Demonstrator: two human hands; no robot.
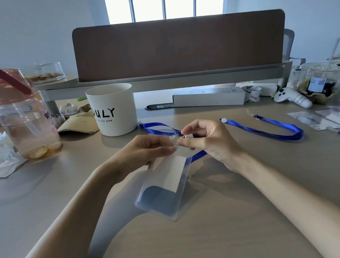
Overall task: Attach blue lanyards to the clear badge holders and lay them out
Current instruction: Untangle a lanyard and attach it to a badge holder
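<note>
My left hand [146,150] pinches the top of the clear badge holder [167,190] above the bench [228,234]; my right hand [208,139] pinches the blue lanyard [295,135] at its clip.

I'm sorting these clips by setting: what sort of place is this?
Most likely an office workstation: a brown fabric divider panel stands at the back of the beige desktop, and a grey office chair shows behind it.
</note>
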